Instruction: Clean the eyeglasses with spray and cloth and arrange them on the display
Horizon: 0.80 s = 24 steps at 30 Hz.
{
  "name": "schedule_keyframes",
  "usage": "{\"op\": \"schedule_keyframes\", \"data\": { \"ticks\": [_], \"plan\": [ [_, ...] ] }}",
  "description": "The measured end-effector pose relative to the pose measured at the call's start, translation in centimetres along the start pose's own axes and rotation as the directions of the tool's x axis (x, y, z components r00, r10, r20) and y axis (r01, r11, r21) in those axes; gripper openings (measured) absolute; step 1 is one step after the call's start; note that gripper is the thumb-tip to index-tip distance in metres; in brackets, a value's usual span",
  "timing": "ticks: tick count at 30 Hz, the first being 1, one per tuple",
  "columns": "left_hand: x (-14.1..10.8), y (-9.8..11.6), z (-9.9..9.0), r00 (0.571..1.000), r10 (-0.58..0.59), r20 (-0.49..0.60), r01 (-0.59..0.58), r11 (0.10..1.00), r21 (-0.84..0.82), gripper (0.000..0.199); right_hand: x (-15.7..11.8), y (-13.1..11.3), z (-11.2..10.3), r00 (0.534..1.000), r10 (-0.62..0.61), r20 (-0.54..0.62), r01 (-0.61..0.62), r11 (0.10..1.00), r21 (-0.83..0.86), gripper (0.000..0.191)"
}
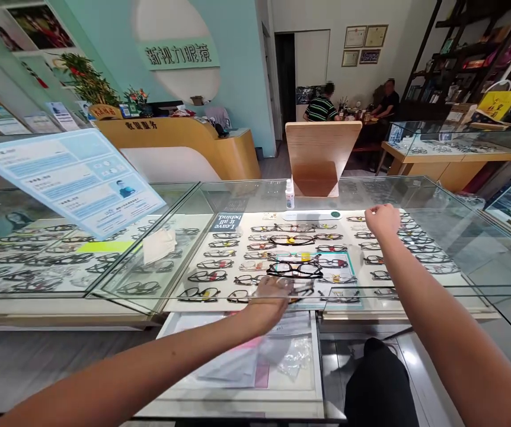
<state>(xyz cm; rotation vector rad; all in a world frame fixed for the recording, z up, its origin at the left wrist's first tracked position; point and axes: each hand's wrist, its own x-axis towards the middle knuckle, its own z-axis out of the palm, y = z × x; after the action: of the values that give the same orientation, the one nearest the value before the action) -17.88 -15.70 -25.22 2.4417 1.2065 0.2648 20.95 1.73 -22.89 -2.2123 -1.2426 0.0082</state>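
My left hand (271, 299) is at the front edge of the glass display counter, fingers curled down and closed on a pair of glasses (302, 290); the hand partly hides the frame. Just beyond it lies a black-framed pair of glasses (294, 270), and farther back a dark pair with a yellow tag (291, 240). My right hand (382, 220) is raised over the right part of the counter, fingers bent and pressed together. Whatever it may hold is hidden. Several rows of eyeglasses (213, 264) lie on the white display board under the glass.
A drawer (318, 356) stands pulled out below the counter, with papers and plastic bags inside. On the glass are a wooden-backed mirror (322, 148), a small spray bottle (290, 194), a blue leaflet (73, 178) and a white cloth (158, 244). Two people sit at the back.
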Motion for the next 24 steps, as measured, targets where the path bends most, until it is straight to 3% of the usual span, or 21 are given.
{"op": "schedule_keyframes", "data": {
  "ticks": [5,8,10,13,17,21,24],
  "plan": [
    [-6.8,3.5,-2.8,0.967,0.060,0.247,-0.052,0.998,-0.039,0.045,0.0,0.1,-0.1,1.000,0.006,0.021,-0.006,1.000,0.004,0.028],
    [-8.8,6.4,-5.5,0.962,0.172,0.213,-0.157,0.984,-0.083,0.046,-0.1,0.1,-0.2,1.000,0.007,0.015,-0.008,1.000,0.016,0.028],
    [-8.4,7.9,-7.7,0.961,0.216,0.174,-0.213,0.976,-0.037,0.046,-0.2,0.1,-0.1,1.000,0.010,0.005,-0.010,1.000,0.021,0.029],
    [-4.9,8.7,-11.4,0.965,0.254,0.066,-0.260,0.960,0.107,0.044,-0.2,0.1,-0.1,1.000,0.002,-0.014,-0.002,1.000,0.030,0.030],
    [3.2,6.2,-14.9,0.966,0.253,-0.046,-0.227,0.923,0.311,0.043,-0.3,0.1,-0.2,1.000,-0.014,-0.025,0.015,0.999,0.042,0.026],
    [10.9,2.2,-14.9,0.988,0.132,-0.074,-0.089,0.903,0.421,0.043,-0.3,0.0,-0.3,1.000,-0.017,-0.020,0.018,0.999,0.041,0.028],
    [14.7,-0.1,-13.6,0.994,0.062,-0.092,-0.021,0.916,0.400,0.040,-0.2,0.0,-0.2,1.000,-0.021,-0.016,0.021,0.999,0.035,0.029]
  ]
}}
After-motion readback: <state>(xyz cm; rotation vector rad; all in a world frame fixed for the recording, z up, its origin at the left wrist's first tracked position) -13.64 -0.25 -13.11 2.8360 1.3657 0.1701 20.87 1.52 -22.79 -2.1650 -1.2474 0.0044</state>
